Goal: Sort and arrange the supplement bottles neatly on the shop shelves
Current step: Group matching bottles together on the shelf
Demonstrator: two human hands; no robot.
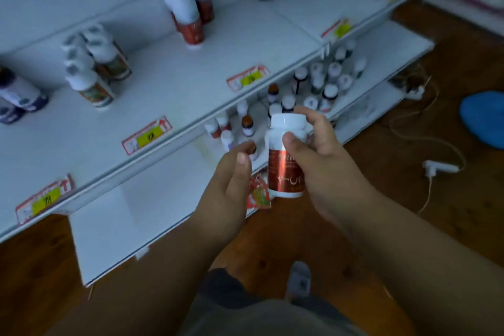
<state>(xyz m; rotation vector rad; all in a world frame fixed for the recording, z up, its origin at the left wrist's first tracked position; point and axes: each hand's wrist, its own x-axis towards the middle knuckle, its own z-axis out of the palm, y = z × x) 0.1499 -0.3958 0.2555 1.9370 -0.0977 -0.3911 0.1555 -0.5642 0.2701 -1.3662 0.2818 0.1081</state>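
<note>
Bottle (286,155) upright in right hand (319,161).

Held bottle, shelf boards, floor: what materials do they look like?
Bottle in the right hand: likely white plastic, smooth sheen; its red label glints like foil. Upper shelf: white, matte, thin-edged, probably painted metal, though laminate is possible. Floor: brown with grain and knots, wood or wood-look.

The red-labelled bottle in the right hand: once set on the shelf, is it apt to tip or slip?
The bottle looks like rigid plastic, so it probably won't flex under the right hand. It is tall for its base, so a nudge might tip it, and on its side it would likely roll. The glossy label may be slippery.
</note>
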